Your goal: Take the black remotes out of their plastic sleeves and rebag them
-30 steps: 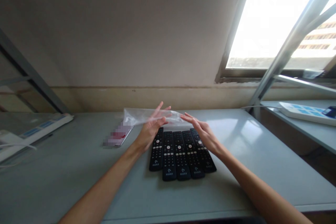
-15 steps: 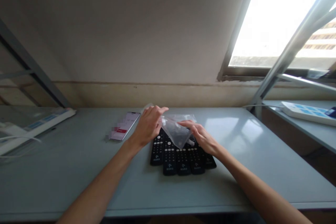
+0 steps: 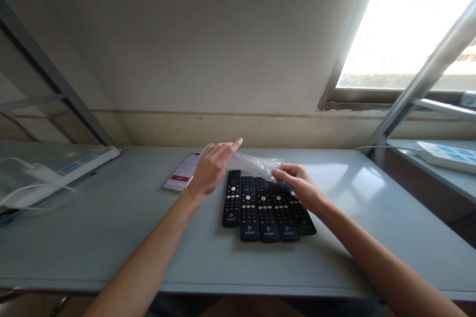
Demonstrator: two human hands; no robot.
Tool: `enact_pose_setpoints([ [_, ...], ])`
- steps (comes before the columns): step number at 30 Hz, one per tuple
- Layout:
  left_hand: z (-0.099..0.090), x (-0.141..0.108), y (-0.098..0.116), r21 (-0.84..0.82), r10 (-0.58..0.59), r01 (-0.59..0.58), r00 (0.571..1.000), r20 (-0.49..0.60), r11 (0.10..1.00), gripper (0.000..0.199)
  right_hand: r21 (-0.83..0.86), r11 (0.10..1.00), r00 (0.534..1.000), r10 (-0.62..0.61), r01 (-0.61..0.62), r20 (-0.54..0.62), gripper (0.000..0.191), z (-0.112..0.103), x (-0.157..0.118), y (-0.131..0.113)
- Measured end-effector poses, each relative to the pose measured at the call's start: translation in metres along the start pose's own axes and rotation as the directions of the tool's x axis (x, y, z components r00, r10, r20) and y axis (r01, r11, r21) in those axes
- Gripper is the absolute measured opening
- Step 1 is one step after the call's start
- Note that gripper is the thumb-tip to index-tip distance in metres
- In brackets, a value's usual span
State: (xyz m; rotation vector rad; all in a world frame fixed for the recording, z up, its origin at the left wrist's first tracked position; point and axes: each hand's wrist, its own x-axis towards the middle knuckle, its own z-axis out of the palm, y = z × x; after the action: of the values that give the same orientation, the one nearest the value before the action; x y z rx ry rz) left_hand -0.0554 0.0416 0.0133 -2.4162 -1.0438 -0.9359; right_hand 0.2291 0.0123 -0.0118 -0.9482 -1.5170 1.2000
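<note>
A clear plastic bag (image 3: 253,162) is stretched sideways between my two hands. Its left end is in my left hand (image 3: 211,171), closed with one finger pointing out and the grip itself partly hidden. At the bag's right end, the thumb and fingers of my right hand (image 3: 297,183) pinch the plastic. Beneath it lies a row of several black remote controls (image 3: 268,220), buttons facing up. Their far ends are partly covered by the bag and my right hand.
A phone (image 3: 182,171) with a lit screen lies left of my left hand. Farther left is a white power strip (image 3: 89,163) with white cables. Another power strip (image 3: 446,156) rests on the surface at right. Metal frame posts (image 3: 412,79) rise on both sides.
The bag has gone from hanging down over the remotes to being drawn out sideways. My right hand has shifted to its right end. The whole view has moved slightly.
</note>
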Motion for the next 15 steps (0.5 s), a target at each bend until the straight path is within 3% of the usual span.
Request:
enact_pose_setpoints([
  [4, 0.001, -0.001, -0.01, 0.034, -0.087, 0.091, 0.991, -0.102, 0.995, 0.072, 0.082, 0.997, 0.999, 0.014, -0.01, -0.043, 0.041, 0.001, -0.001, -0.002],
  [7, 0.005, 0.003, 0.001, 0.095, -0.061, 0.064, 0.998, -0.025, 0.993, 0.072, 0.052, 0.999, 0.999, 0.01, -0.009, -0.035, 0.039, 0.007, -0.004, -0.008],
  [11, 0.009, 0.007, 0.03, 0.069, 0.067, -0.074, 0.993, 0.098, 0.995, 0.065, 0.075, 0.997, 1.0, 0.001, 0.0, -0.015, 0.039, 0.015, -0.008, -0.014],
  [15, 0.007, 0.006, 0.041, 0.012, 0.098, -0.1, 0.992, 0.074, 0.995, 0.068, 0.176, 0.984, 0.998, -0.038, 0.03, 0.043, 0.04, 0.015, -0.01, -0.011],
])
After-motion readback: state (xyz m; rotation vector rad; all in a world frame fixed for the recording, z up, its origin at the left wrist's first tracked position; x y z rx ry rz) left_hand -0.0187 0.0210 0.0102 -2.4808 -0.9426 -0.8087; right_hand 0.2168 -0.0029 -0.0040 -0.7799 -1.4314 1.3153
